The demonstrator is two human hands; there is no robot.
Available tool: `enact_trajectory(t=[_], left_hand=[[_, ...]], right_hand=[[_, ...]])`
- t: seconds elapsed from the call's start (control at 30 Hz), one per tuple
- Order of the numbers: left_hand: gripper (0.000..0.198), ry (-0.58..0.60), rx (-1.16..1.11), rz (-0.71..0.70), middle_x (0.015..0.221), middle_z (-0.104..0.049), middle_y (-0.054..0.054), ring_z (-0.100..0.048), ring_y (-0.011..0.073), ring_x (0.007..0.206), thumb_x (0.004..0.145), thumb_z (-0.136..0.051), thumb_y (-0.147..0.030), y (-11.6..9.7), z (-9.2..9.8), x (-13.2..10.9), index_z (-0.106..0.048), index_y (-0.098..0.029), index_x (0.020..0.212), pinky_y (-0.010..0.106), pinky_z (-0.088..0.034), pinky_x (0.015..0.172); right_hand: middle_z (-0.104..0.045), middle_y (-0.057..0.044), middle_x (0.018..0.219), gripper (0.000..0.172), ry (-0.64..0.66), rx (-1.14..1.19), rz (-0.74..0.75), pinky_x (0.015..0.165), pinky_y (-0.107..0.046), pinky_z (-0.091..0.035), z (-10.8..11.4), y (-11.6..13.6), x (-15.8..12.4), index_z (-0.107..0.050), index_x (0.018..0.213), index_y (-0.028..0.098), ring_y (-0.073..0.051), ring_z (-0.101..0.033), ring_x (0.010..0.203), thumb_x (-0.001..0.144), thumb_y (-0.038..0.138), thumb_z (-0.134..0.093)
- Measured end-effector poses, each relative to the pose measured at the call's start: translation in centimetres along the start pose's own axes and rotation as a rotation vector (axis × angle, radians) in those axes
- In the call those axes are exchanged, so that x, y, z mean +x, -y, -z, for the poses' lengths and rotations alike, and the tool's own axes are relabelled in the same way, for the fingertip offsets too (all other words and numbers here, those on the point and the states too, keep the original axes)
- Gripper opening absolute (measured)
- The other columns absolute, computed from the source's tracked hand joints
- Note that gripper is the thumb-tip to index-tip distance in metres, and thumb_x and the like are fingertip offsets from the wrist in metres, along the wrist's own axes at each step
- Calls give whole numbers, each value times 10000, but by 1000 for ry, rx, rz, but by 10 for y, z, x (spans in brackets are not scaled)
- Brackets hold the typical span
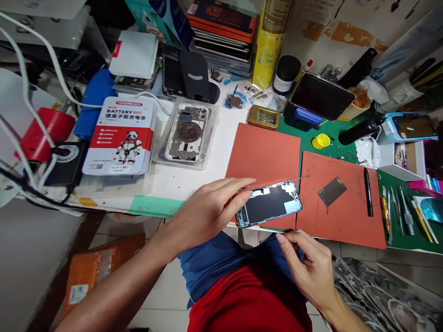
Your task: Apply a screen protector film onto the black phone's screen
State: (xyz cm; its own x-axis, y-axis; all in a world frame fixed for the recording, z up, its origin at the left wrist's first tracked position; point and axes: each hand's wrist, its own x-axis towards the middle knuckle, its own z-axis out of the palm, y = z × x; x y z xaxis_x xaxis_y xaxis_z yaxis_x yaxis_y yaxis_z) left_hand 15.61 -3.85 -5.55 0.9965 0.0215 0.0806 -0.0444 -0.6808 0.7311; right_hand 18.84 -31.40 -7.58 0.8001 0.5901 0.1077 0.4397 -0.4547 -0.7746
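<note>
I see the left hand (207, 207) resting fingertips on the opened phone (269, 203), pinching thin tweezers (277, 182) above it. The right hand (306, 267) hangs below the bench edge. The phone lies across two red mats (266, 152); a battery box (121, 136) sits well left.

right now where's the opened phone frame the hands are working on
In the head view the opened phone frame lies low and centre on the near edge of the left red mat, under the left hand fingertips, with the right hand just below it.
</note>
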Motion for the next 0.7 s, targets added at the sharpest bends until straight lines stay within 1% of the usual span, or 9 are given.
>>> enact_trajectory(t=[0.13, 0.23, 0.33, 0.4, 0.5, 0.6, 0.7], left_hand=[[475, 18, -33, 59, 1402, -763, 47, -730, 243, 1286, 1141, -409, -487, 4, 1, 2, -662, -247, 1464, 380, -587, 1102], [471, 30, -38, 88, 1402, -764, 22, -735, 239, 1276, 1131, -428, -508, 5, 4, 3, -667, -271, 1460, 356, -578, 1112], [457, 40, -48, 86, 1393, -769, 13, -746, 234, 1253, 1126, -439, -505, 5, 5, 4, -675, -274, 1442, 336, -581, 1097], [463, 37, -46, 88, 1382, -775, 18, -754, 246, 1240, 1119, -441, -519, 5, 5, 3, -678, -271, 1431, 336, -597, 1060], [469, 40, -28, 99, 1382, -774, 22, -758, 259, 1236, 1112, -441, -535, 4, 3, 0, -669, -280, 1433, 333, -615, 1006], [457, 50, -14, 90, 1415, -757, 15, -743, 243, 1267, 1117, -443, -519, 4, 3, -2, -646, -289, 1455, 318, -595, 1037], [453, 51, -14, 71, 1430, -750, 12, -735, 223, 1284, 1118, -450, -512, 5, 4, -3, -638, -284, 1461, 295, -585, 1051]], right_hand=[[-676, -10, 764, 119, 20, 1, -49, 592, -272, -465, 0, -4, -2, -737, 980, 204, -133, -579, 611, 1058, 214, -648], [-698, -18, 780, 149, 33, 20, -86, 601, -271, -476, -1, -5, -3, -749, 979, 199, -135, -600, 622, 1067, 231, -634], [-722, -28, 796, 170, 1, 30, -118, 602, -273, -492, -2, -5, -4, -766, 1010, 196, -142, -620, 628, 1071, 242, -614], [-748, -38, 824, 173, -35, 51, -135, 611, -274, -514, -2, -6, -5, -781, 1060, 198, -149, -645, 641, 1064, 236, -613], [-763, -35, 811, 227, -44, 112, -127, 617, -269, -540, -1, -7, -9, -816, 1093, 213, -155, -683, 648, 1044, 191, -595], [-768, -36, 802, 328, -12, 178, -89, 624, -261, -550, 1, -8, -15, -836, 1101, 210, -152, -706, 655, 1033, 141, -523], [-761, -39, 801, 333, 12, 189, -104, 601, -255, -536, 4, -9, -22, -815, 1184, 190, -145, -684, 623, 1049, 162, -511]])
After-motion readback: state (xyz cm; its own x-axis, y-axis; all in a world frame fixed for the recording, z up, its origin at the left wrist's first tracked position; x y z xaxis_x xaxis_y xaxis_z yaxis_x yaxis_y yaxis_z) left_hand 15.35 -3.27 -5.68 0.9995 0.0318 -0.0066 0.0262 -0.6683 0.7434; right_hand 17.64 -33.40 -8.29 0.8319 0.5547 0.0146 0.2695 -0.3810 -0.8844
